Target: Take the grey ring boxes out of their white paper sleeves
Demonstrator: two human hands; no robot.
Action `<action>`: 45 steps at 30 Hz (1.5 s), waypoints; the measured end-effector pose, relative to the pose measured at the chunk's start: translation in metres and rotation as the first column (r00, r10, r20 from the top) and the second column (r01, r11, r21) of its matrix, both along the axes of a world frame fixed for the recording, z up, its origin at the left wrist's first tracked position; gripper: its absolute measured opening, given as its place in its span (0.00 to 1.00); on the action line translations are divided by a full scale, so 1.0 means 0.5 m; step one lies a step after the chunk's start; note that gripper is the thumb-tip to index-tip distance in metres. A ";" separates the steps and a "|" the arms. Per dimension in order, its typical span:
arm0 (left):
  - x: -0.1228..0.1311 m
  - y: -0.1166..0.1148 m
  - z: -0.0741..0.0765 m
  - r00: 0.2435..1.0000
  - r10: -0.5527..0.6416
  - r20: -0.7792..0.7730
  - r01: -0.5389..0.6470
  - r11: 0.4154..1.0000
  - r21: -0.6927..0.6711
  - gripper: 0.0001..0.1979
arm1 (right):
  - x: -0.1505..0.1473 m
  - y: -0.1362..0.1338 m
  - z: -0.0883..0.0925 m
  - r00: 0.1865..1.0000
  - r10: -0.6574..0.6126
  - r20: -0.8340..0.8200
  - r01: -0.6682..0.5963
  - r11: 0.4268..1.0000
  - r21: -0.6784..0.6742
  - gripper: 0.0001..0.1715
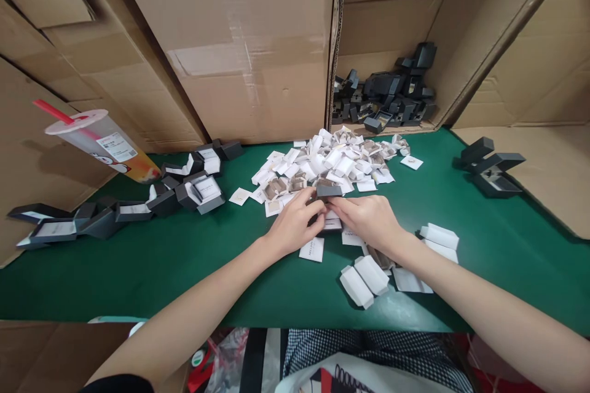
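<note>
Both hands meet at a small black jewelry box (329, 191) in front of the white pile. My left hand (297, 220) curls round its left side, and my right hand (369, 216) presses its fingers on the right side. The box's lid is raised, with a white insert showing below it; the fingers cover much of the inside. A printed white card (312, 250) lies just below my left hand. Folded white inserts (365, 280) lie on the green table (258, 295) near my right forearm. Behind the hands spreads a heap of white inserts (332, 159).
Open black boxes with white inserts (203, 192) line the left side, beside a plastic drink cup (110, 144) with a red straw. More black boxes (391, 92) fill a cardboard box (442, 6) at the back. Two or so black boxes (493, 169) stand at the right. Cardboard walls (239, 43) border the table.
</note>
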State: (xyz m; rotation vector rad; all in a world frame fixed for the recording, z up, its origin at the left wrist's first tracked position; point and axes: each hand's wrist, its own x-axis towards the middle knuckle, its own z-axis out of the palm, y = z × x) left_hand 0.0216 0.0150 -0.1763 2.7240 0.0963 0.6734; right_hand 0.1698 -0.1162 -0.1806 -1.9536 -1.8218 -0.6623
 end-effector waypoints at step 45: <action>0.010 0.003 0.008 0.999 0.028 -0.022 -0.025 0.989 0.146 0.12 | 0.000 -0.011 0.005 0.995 0.012 -0.098 -0.014 1.000 -0.018 0.17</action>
